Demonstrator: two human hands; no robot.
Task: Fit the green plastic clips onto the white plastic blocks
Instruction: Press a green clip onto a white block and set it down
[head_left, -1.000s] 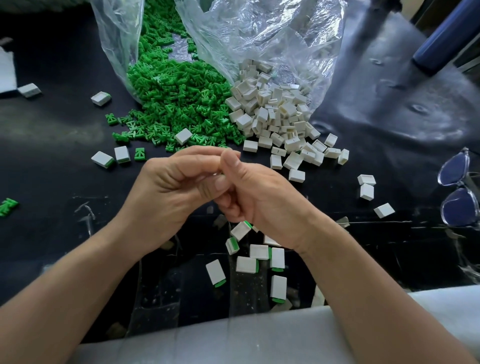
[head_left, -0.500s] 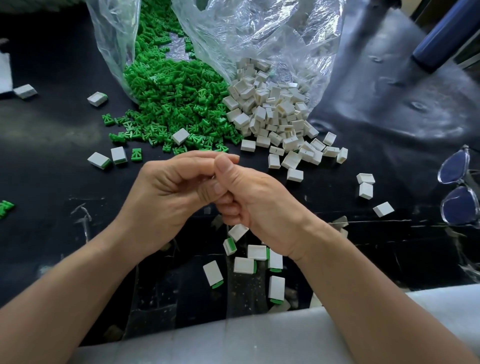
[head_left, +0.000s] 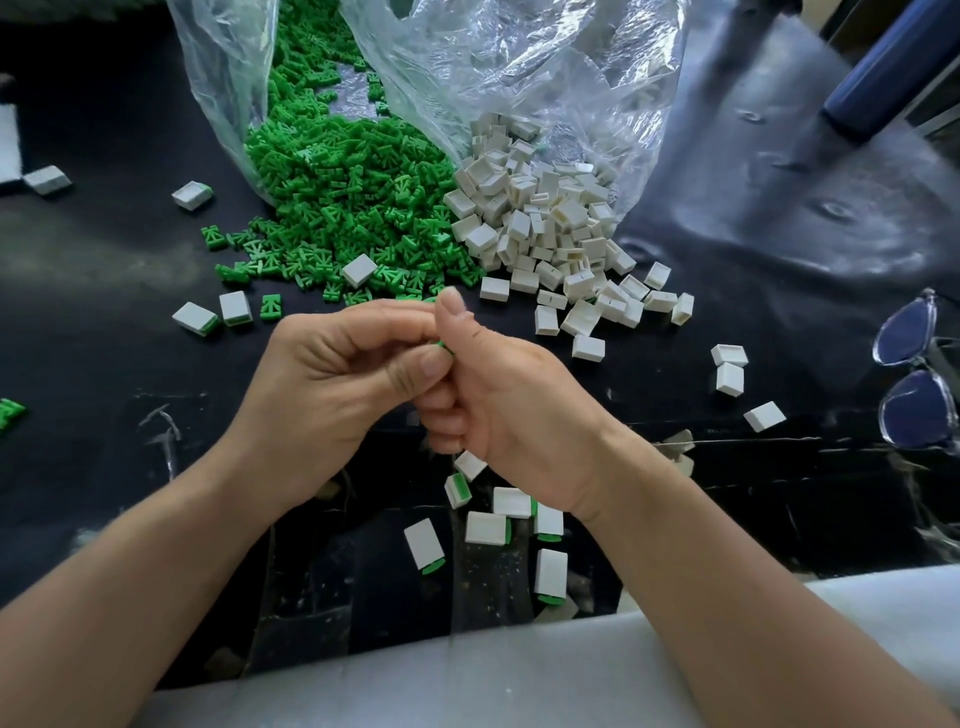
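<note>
My left hand (head_left: 332, 384) and my right hand (head_left: 504, 400) meet at the centre of the table, fingers curled together around a small piece. Only a sliver of a green clip (head_left: 443, 347) shows between the thumbs; a white block in the grip is hidden. A heap of green clips (head_left: 343, 208) spills from one clear bag (head_left: 218, 93). Beside it lies a heap of white blocks (head_left: 550, 228) from a second clear bag (head_left: 545, 67). Several blocks fitted with green clips (head_left: 488, 527) lie below my right wrist.
More fitted blocks (head_left: 213, 312) lie at the left, with loose white blocks (head_left: 730, 366) at the right. A pair of glasses (head_left: 914, 384) sits at the right edge. A pale foam strip (head_left: 519, 675) runs along the near edge.
Both hands stay pressed together and have shifted slightly. The right thumb has straightened upward and a green edge shows between the thumbs.
</note>
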